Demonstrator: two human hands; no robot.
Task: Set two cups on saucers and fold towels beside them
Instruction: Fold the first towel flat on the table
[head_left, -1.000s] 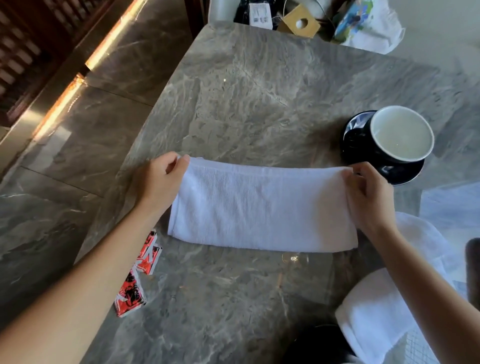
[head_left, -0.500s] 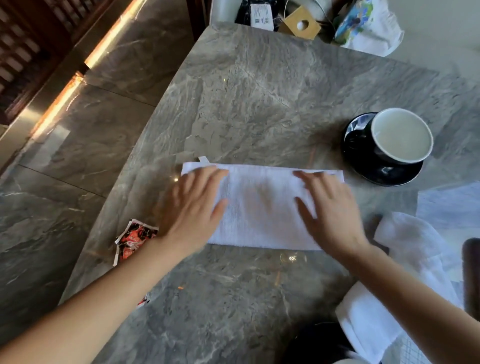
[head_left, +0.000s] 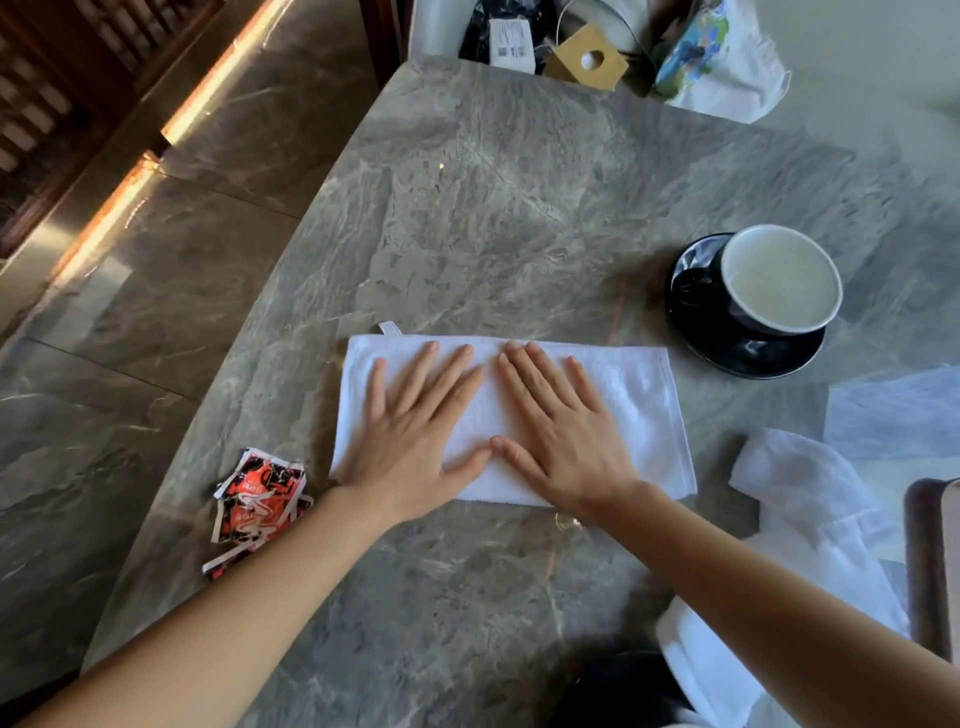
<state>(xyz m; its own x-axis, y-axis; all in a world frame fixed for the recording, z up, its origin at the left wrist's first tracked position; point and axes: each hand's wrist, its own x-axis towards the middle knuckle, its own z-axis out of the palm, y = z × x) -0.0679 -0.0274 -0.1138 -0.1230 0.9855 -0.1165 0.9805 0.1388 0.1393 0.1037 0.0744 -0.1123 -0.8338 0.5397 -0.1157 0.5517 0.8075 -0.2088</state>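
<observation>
while both palms lie flat on it, the white folded terry towel (head_left: 639, 405) rests as a long rectangle on the grey marble-patterned table (head_left: 519, 208), on the side near to the person. the left hand (head_left: 415, 441) presses on the left half of the towel with straight, spread fingers. the right hand (head_left: 561, 436) presses just beside it in the same manner. neither hand grasps anything; both are released and flat. the two thumb tips are very close, and i cannot tell if they touch. a small white label (head_left: 388, 327) sticks out at the far left corner of the towel.

to the right and a little farther away, apart from the towel, the black cup with a white inside (head_left: 779, 280) stands upright on the glossy black saucer (head_left: 748, 353). a second white towel (head_left: 810, 499) lies rumpled at the right side, near the right forearm. beside the left wrist are crumpled red, black and white packets (head_left: 257, 499). at the bottom edge a dark round thing (head_left: 618, 691) shows only partly, and i cannot tell what it is. beyond the far side of the table are a brown cardboard piece with a round hole (head_left: 587, 60) and a white printed plastic bag (head_left: 722, 62).
</observation>
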